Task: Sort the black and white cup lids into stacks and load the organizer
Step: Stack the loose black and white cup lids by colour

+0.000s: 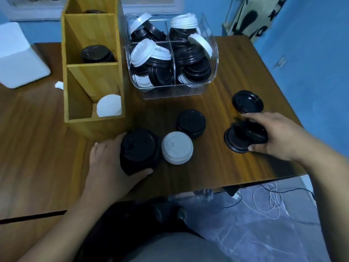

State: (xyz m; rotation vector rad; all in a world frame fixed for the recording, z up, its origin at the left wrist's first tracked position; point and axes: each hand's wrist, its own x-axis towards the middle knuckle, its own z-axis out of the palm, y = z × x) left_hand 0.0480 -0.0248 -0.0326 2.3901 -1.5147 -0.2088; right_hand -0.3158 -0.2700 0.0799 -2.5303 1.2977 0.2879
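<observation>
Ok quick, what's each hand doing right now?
Left hand: closed round the stack of black lids.
Right hand: closed on a black lid.

**Blue room, wood bench**

Blue walls [311, 53] stand behind a dark wood-grain bench [207, 167]. A cream cloth [255, 17] with black marks hangs at the right. White and black cables [272, 195] lie on the grey floor [264, 242]. The light is dim.

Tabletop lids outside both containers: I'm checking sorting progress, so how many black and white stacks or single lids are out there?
Black: 5 (tall stack in the left hand, centre stack, far lid, flat lid, tilted lid in the right hand)
White: 1 (white stack)
Total: 6
</observation>
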